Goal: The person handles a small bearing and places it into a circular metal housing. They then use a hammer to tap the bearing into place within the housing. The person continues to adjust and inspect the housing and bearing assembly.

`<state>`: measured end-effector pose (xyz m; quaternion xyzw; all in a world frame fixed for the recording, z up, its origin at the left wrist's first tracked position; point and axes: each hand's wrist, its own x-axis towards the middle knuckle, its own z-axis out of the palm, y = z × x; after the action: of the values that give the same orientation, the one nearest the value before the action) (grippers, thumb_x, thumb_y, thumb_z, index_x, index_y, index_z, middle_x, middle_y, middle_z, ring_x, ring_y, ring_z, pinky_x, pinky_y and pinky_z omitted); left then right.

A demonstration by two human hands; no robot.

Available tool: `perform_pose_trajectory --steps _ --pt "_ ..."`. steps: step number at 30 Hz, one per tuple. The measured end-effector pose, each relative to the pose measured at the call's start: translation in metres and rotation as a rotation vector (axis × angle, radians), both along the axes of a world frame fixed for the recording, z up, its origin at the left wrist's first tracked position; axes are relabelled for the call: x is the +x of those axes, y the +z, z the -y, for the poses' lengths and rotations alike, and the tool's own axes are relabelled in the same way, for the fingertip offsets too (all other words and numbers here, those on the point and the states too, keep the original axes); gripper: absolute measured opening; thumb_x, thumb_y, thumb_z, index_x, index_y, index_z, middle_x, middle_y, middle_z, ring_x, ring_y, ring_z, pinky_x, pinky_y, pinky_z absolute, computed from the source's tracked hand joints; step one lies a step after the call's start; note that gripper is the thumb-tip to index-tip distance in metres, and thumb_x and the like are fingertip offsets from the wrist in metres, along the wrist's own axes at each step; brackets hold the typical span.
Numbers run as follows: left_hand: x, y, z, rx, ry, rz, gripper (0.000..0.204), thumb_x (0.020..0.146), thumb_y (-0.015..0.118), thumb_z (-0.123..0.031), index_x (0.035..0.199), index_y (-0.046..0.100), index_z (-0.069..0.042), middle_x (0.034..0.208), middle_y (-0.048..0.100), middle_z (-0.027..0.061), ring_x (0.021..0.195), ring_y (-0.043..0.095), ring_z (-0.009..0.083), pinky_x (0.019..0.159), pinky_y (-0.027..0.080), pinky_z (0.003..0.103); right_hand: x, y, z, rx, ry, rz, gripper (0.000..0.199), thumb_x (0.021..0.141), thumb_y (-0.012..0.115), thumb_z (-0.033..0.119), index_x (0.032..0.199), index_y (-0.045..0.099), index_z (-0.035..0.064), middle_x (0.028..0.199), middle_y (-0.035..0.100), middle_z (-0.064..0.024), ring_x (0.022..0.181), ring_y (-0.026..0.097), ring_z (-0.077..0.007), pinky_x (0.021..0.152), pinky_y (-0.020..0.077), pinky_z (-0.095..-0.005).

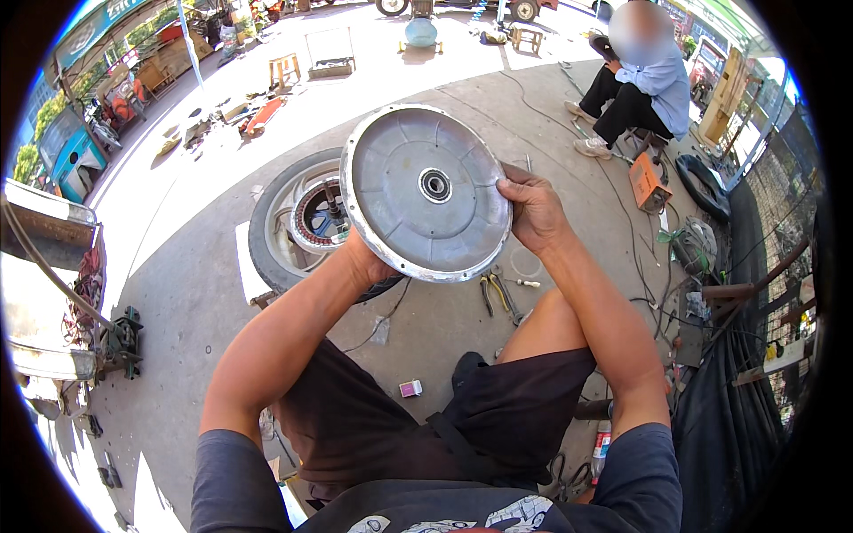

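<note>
I hold a round grey metal cover plate (418, 191) with a bearing at its centre up in front of me, tilted toward the camera. My left hand (366, 259) grips its lower left rim from behind, mostly hidden by the plate. My right hand (531, 210) clasps its right rim, fingers wrapped over the edge. Behind the plate, a wheel with a black tyre (271, 233) lies flat on the concrete, its hub open and copper windings (318, 216) showing.
Pliers (498, 293) and a small bolt (530, 283) lie on the ground near my right knee. A person (641, 89) sits at the back right beside an orange box (649, 185). Cables, stools and scattered parts lie around.
</note>
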<state>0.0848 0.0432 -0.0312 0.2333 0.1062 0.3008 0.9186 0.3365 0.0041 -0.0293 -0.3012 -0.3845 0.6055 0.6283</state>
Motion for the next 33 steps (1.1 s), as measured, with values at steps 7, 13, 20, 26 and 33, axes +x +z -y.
perform_pose_trajectory --steps 7,13,20,26,33 --pt "-0.002 -0.003 -0.003 -0.039 -0.058 0.112 0.050 0.102 0.043 -0.043 0.139 0.051 -0.011 0.135 0.059 0.0129 0.119 0.060 0.0279 0.101 0.052 0.048 -0.004 0.001 0.004 0.069 -0.055 0.044 0.045 0.086 0.064 -0.002 0.129 0.056 -0.0117 0.109 0.070 -0.0177 0.092 0.069 -0.0219 0.083 0.0562 -0.0340" --pt "-0.010 -0.011 -0.012 -0.100 -0.034 0.172 0.050 0.101 0.045 -0.043 0.139 0.051 -0.011 0.135 0.059 0.0130 0.119 0.060 0.0272 0.101 0.052 0.048 -0.011 0.009 0.010 0.141 -0.062 0.157 0.046 0.085 0.066 -0.002 0.130 0.057 -0.0098 0.103 0.072 -0.0165 0.085 0.070 -0.0200 0.078 0.0571 -0.0319" --pt "-0.016 -0.017 -0.016 -0.091 0.001 0.130 0.048 0.101 0.047 -0.041 0.137 0.052 -0.010 0.134 0.059 0.0126 0.119 0.060 0.0265 0.101 0.051 0.047 -0.011 0.004 0.008 0.140 -0.071 0.231 0.047 0.086 0.067 0.000 0.131 0.057 -0.0079 0.100 0.073 -0.0143 0.081 0.070 -0.0173 0.074 0.0569 -0.0295" --pt "-0.017 -0.017 -0.016 -0.078 0.004 0.106 0.048 0.101 0.046 -0.042 0.136 0.054 -0.010 0.132 0.061 0.0120 0.116 0.061 0.0259 0.099 0.053 0.046 -0.011 0.002 0.007 0.121 -0.055 0.226 0.047 0.086 0.067 0.000 0.131 0.057 -0.0072 0.100 0.073 -0.0136 0.081 0.070 -0.0164 0.073 0.0567 -0.0289" --pt "-0.021 -0.012 -0.009 -0.131 -0.075 0.087 0.047 0.102 0.045 -0.042 0.136 0.055 -0.010 0.131 0.062 0.0121 0.115 0.062 0.0256 0.098 0.054 0.046 -0.014 -0.003 0.003 0.093 -0.054 0.302 0.050 0.085 0.071 0.002 0.131 0.055 -0.0091 0.099 0.073 -0.0135 0.081 0.069 -0.0153 0.073 0.0539 -0.0273"
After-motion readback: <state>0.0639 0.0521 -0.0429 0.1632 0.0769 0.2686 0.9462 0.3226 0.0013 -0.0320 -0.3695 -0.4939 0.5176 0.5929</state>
